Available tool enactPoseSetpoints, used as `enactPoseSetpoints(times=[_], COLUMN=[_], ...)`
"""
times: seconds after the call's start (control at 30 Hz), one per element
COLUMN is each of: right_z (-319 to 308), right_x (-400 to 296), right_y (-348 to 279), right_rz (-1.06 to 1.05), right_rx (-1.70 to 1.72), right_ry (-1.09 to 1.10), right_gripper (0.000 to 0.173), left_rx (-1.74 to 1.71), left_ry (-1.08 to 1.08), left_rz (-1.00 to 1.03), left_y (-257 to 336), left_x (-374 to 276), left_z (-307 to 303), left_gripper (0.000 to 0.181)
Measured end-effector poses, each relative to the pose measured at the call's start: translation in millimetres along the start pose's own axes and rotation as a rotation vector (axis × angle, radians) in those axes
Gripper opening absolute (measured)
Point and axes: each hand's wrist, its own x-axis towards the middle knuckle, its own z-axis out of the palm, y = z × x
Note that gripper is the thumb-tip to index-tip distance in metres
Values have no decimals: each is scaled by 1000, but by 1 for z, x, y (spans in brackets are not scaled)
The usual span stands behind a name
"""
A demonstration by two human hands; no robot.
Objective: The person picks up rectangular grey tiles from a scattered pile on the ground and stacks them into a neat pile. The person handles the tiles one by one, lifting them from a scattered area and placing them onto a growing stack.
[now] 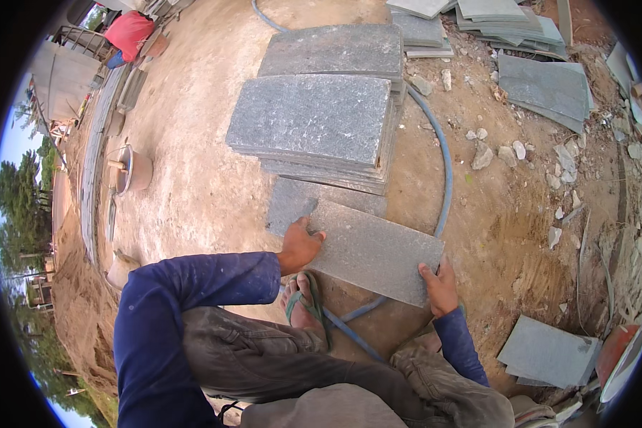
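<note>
A grey rectangular stone tile (pixel 377 251) lies tilted across the view between my two hands. My left hand (pixel 302 245) grips its left end, thumb on top. At the right end, my right hand (pixel 440 283) holds the edge with the thumb on the face. Under and beyond the tile's left end, another stone slab (pixel 291 203) lies on the ground. Just past it rises a tall stack of grey stone tiles (pixel 310 117), with a second stack (pixel 334 51) directly behind.
A blue hose (pixel 443 160) curves right of the stacks and runs under my legs. Left stands a bucket (pixel 136 171) with a handled tool. Loose slabs (pixel 545 88) and rubble (pixel 482 155) lie right, more slabs (pixel 548 350) lower right. A person in red (pixel 130 35) bends at upper left.
</note>
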Motion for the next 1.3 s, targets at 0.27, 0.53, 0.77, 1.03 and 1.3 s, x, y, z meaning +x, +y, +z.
enactPoseSetpoints(times=[0.27, 0.53, 0.77, 1.03, 1.3], right_z=[97, 141, 114, -126, -393], right_x=[54, 64, 70, 11, -244], right_y=[-12, -5, -24, -43, -81], right_rz=[17, -259, -181, -239, 339], right_rx=[-527, -680, -487, -577, -1192], right_ry=[-120, 88, 14, 592, 1543], right_gripper=[55, 58, 68, 27, 48], left_rx=[136, 292, 94, -94, 663], left_ry=[310, 307, 77, -220, 262], left_rz=[35, 57, -53, -147, 400], left_y=[-58, -78, -93, -128, -64], left_x=[53, 87, 121, 163, 122], left_z=[-55, -75, -79, -94, -89], left_gripper=[52, 45, 23, 35, 84])
